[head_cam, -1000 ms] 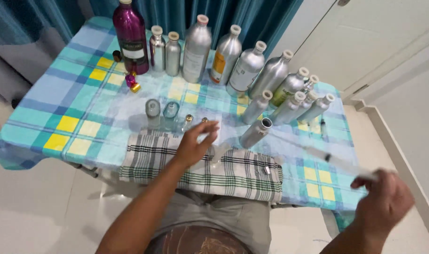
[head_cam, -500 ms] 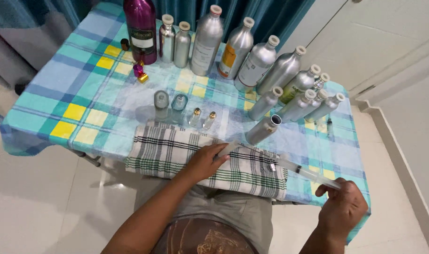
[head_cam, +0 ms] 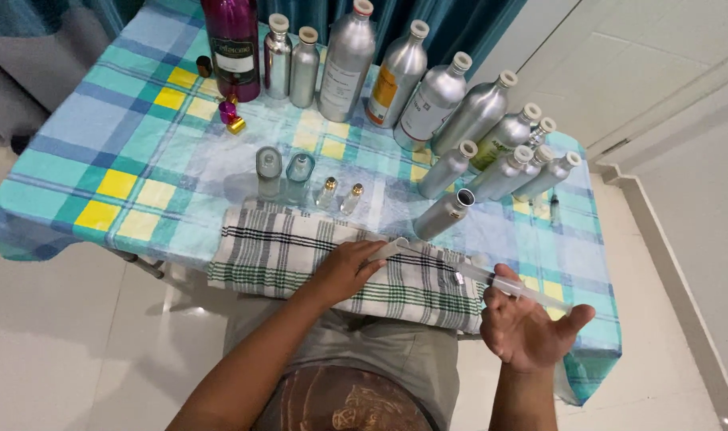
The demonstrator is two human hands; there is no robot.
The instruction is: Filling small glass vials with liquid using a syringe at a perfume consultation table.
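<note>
**Hands on a long needle tube, close to open bottles**

Both hands were low, near the front edge of the table. The right hand [head_cam: 531, 327] was mostly open, palm up, and the clear syringe [head_cam: 517, 286] lay across its fingers with only a loose hold. The left hand [head_cam: 346, 270] was curled, pressing down on the striped cloth [head_cam: 300, 255], its fingertips pinching a small clear cap or tube [head_cam: 389, 250] at the syringe's thin end.

Since the grip looked loose, I think the syringe could have rolled off the fingers and dropped to the floor. The thin tip could also have poked a finger if the hands slipped together.

Just past the hands stood an open silver bottle [head_cam: 442, 215] with no cap. A bump from a wrist might have knocked it over and spilled it on the checked tablecloth [head_cam: 124, 160]. Four tiny glass bottles [head_cam: 304, 179] stood beside the cloth and looked easy to tip. Farther back, tall silver bottles [head_cam: 428, 96] and a purple bottle [head_cam: 232, 44] crowded close, so one fall could have pushed others.
</note>
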